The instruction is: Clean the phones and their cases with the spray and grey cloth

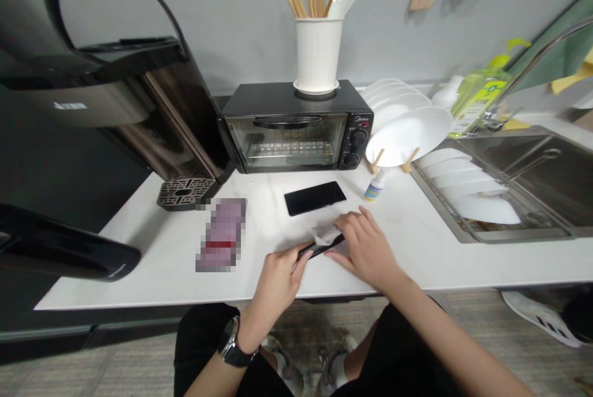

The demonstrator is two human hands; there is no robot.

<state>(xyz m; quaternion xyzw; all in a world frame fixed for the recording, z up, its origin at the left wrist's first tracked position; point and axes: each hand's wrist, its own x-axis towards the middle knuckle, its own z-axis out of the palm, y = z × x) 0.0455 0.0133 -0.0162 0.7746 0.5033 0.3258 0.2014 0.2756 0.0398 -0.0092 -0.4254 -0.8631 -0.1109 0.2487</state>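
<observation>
My left hand [279,275] grips one end of a thin, dark, flat object [320,250], seen almost edge-on, so I cannot tell whether it is a phone or a case. A crumpled white tissue [327,235] lies along its upper side. My right hand [365,244] is closed at the other end, fingers over the tissue and thumb underneath. Just beyond them a black smartphone [315,198] rests flat on the white counter [157,279]. Near my right fingers stands a small white bottle [374,187] with a coloured label.
A toaster oven [296,131] carries a white cup [319,54] of chopsticks. To its left stands a tall dark dispenser [152,107]; a blurred purple item [222,233] lies in front. Plates [410,136] fill a rack beside the sink [532,181], near a green pump bottle [477,97].
</observation>
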